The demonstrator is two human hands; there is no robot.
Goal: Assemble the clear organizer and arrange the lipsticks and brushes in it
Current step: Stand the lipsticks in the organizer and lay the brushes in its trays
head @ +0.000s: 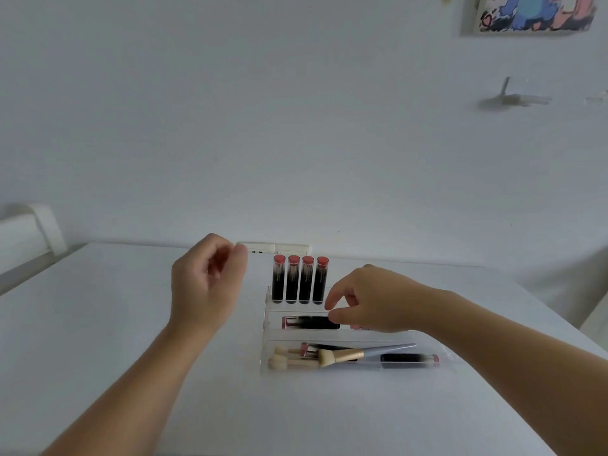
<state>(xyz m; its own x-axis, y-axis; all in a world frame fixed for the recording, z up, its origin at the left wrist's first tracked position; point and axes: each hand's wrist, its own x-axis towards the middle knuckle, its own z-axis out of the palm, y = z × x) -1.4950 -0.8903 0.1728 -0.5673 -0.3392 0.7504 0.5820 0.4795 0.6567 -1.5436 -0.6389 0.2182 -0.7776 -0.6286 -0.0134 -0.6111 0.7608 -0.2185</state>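
The clear organizer [268,324] sits on the white table, right of centre. Several black lipsticks with red caps [299,281] stand upright in its back row. One lipstick [307,323] lies flat in the middle tier. The front tray holds a gold-and-grey brush [355,354], two sponge applicators [289,357] and more lipsticks [409,361]. My right hand [368,302] hovers over the middle tier, fingers curled downward, thumb tip at the lying lipstick's right end, gripping nothing that I can see. My left hand [207,281] is raised to the left of the organizer, fingers loosely curled and holding nothing.
A wall socket plate [274,248] sits at the table's back edge behind the organizer. A white bed frame [29,238] stands at the far left. The table's right edge runs diagonally past my right forearm.
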